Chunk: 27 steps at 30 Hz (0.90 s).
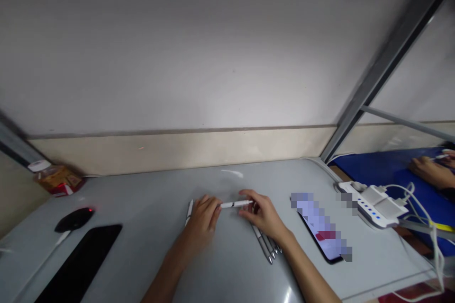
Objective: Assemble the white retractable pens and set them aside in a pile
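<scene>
A white pen [232,204] with a dark band is held level above the grey table. My left hand [203,218] is closed, pinching the pen's left end. Around the right end curl the fingers of my right hand [262,213], thumb and index finger on either side; the exact contact is hard to see. Another white pen [189,209] lies just left of my left hand, partly covered by it. Several grey pens with silver tips [265,246] lie side by side under my right wrist, their upper parts hidden.
A phone [322,232] lies right of my right arm, before a white power strip [369,203] with chargers and cables. At left are a black mouse [74,219], a black flat object [81,265] and a jar [59,179]. Another person's hands [432,170] are over a blue surface, far right.
</scene>
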{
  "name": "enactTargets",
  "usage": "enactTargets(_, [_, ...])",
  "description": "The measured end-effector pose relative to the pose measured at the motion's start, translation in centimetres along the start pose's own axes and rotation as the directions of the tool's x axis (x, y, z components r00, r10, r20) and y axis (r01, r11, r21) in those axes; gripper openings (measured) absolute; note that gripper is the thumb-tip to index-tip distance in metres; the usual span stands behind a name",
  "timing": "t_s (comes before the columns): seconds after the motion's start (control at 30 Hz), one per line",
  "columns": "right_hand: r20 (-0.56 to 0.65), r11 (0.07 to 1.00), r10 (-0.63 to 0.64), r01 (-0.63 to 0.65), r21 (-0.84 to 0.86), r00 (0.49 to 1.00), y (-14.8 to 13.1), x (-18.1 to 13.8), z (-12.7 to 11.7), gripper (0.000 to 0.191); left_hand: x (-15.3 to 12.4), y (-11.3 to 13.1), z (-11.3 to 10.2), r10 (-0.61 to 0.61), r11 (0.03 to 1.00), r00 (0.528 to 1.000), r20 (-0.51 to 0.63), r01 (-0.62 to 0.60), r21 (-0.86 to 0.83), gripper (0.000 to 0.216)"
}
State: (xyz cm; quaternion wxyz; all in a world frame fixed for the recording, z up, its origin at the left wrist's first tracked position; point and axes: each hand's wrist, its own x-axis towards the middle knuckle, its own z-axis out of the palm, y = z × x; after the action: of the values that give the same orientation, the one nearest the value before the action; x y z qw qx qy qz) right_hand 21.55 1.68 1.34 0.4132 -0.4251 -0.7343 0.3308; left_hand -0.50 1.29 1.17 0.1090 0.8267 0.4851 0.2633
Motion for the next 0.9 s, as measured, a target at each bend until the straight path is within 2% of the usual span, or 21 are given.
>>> enactTargets(0.1, [-0.005,0.996,-0.076,0.076,-0.056,0.997,-0.15,-0.03,-0.14,0.021,0.06,-0.07,0.02,-0.016,1.000,1.000,0.027,0.016,0.001,0.027])
enactTargets(0.23, [0.007,0.986,-0.100,0.100,-0.136,0.995,0.19,-0.19,-0.05,0.023,0.14,-0.08,0.15,-0.019,1.000,0.997,0.078,0.018,0.004,0.029])
enactTargets(0.37, [0.025,0.970,-0.163,0.165,-0.177,0.986,0.36,-0.31,0.15,0.025,0.14,-0.42,0.17,-0.049,0.997,0.997,0.064,0.053,-0.056,0.032])
enactTargets(0.43, [0.026,0.965,-0.180,0.182,-0.188,0.983,0.30,-0.31,0.19,0.021,0.12,-0.63,0.17,-0.054,0.996,0.996,0.067,0.059,-0.074,0.030])
enactTargets(0.67, [0.105,0.958,-0.137,0.158,-0.237,0.985,0.06,-0.54,0.21,0.025,0.12,-0.71,0.22,-0.044,0.999,0.997,0.061,0.045,-0.017,0.024])
enactTargets(0.8, [0.081,0.966,-0.070,0.088,-0.242,0.994,-0.05,-0.69,0.60,0.030,0.12,-0.58,0.05,-0.019,1.000,0.999,0.039,0.019,0.003,0.026])
enactTargets(0.9, [0.049,0.982,-0.018,0.027,-0.186,0.999,-0.13,-0.58,0.85,0.033,0.06,-0.61,-0.06,0.002,1.000,1.000,0.030,-0.002,0.001,0.026])
